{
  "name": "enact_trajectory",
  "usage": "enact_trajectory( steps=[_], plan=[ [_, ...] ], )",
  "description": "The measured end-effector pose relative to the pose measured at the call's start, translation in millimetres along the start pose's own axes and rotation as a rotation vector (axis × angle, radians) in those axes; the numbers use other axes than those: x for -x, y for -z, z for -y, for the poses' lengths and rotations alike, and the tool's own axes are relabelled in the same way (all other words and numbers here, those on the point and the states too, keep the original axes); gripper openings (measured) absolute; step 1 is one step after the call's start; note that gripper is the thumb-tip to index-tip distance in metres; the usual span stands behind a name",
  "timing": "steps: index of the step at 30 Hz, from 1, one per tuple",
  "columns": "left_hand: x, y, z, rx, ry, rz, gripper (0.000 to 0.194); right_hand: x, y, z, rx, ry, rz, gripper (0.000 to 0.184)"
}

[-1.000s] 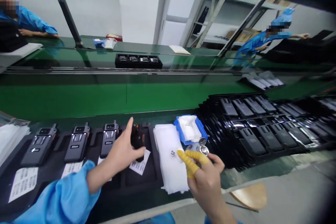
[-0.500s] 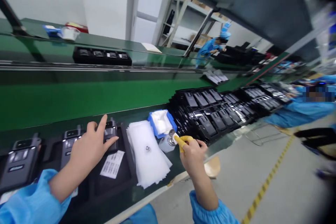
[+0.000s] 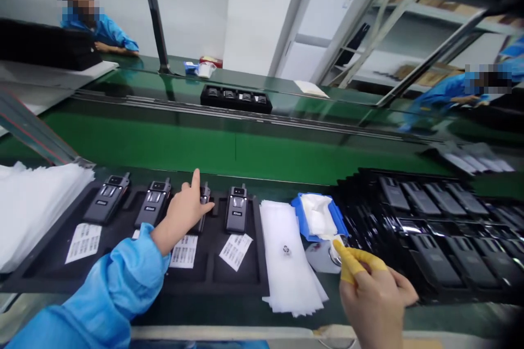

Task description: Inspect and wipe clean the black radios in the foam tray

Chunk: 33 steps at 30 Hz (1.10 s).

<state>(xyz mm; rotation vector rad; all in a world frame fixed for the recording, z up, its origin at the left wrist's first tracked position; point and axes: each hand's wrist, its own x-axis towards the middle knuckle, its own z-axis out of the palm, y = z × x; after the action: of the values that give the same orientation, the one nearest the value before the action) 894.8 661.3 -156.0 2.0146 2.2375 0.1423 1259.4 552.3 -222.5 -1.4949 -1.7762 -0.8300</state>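
Note:
My left hand point(image 3: 185, 204) is over the third of the two-way radios in a black foam tray point(image 3: 36, 278), partly covering it. Its index finger points up and its thumb is spread to the right; whether it touches the radio I cannot tell. Other radios, one a dark handset marked Riton point(image 3: 236, 210), lie to either side with white label sheets point(image 3: 236, 251) below them. Yellow finger covers are on my right hand point(image 3: 372, 283), which pinches a small white wipe point(image 3: 336, 245) at the metal top of a clear bottle point(image 3: 323, 258).
White plastic sleeves point(image 3: 289, 256) lie between tray and bottle. A blue box point(image 3: 303, 218) of white wipes stands behind the bottle. Stacked black trays point(image 3: 409, 223) of devices fill the right; more white sleeves point(image 3: 36, 212) lie left. A shelf runs above; two co-workers point(image 3: 88, 16) are beyond.
The view has swung left, bringing the whole radio tray and the left sleeve pile into sight. My left hand stays spread at the radios; my right stays pinched at the bottle top.

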Motion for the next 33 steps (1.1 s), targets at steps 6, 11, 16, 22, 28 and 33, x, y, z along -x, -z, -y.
enact_trajectory(
  steps=[6, 11, 16, 22, 28, 33],
  plan=[
    [50, 2.5, 26, 0.449, -0.249, -0.062, 0.088, -45, 17, 73, -0.273, 0.019, 0.104, 0.023],
    [93, 1.2, 32, 0.596, -0.442, 0.036, 0.056, -68, 14, 132, -0.566, 0.118, 0.231, 0.040],
    [98, -2.4, 29, 0.645, -0.459, 0.129, 0.067, -81, 13, 172, -0.675, 0.130, 0.251, 0.045],
    [95, -4.4, 28, 0.676, -0.476, 0.170, 0.068, -86, 15, 188, -0.656, 0.207, 0.188, 0.040],
    [95, -4.5, 25, 0.706, -0.486, 0.158, 0.065, -78, 12, 177, -0.596, 0.206, 0.201, 0.033],
    [95, -6.1, 25, 0.688, -0.520, 0.143, 0.066, -80, 13, 179, -0.584, 0.163, 0.180, 0.036]
  ],
)
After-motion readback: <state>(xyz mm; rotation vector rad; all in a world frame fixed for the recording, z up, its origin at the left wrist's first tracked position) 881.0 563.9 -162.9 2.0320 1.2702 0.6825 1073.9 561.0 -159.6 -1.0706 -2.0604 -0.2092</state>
